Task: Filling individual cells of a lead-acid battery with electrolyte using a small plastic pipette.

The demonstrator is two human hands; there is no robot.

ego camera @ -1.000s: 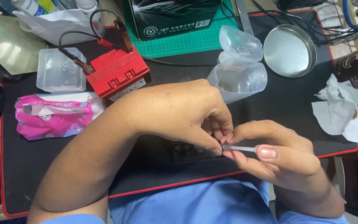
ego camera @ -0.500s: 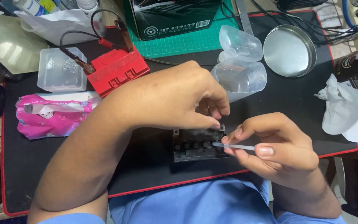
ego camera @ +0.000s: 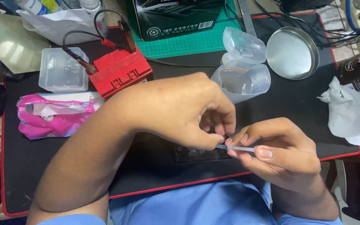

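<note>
Pinched between thumb and fingers of the right hand (ego camera: 280, 152) is a thin clear plastic stick (ego camera: 240, 148), gripped at its right end so only a short bit pokes out. Long axis runs pretty much straight left-right, with the free tip pointing left toward the left hand (ego camera: 188, 110). That left hand has its fingertips pressed together right at the stick's tip, on some tiny dark bit I honestly can't make out. Whether it's actually squeezing that bit or just touching it, can't tell.

Both hands hover just above a small black rectangular part (ego camera: 196, 153) lying flat on the black mat (ego camera: 146, 166), long side also left-right. Most of it is hidden under the left hand, so only its near edge shows.

Room-wise: the near edge of the mat, with its red trim, is just beside the black part, and the blue shirt is right past that, so not much space on the near side. Left of the hands, the forearm crosses bare mat. To the far right there's a clear plastic clamshell container (ego camera: 242, 66) standing open, quite near the left knuckles. Further right sits a round metal lid (ego camera: 292, 52), and a crumpled white tissue (ego camera: 346, 110) lies by the right edge. Far left you've got a red battery (ego camera: 119, 73) with clip leads on it, a clear tub (ego camera: 61, 68) beside it, and a pink wipes pack (ego camera: 55, 114) nearer in.
</note>
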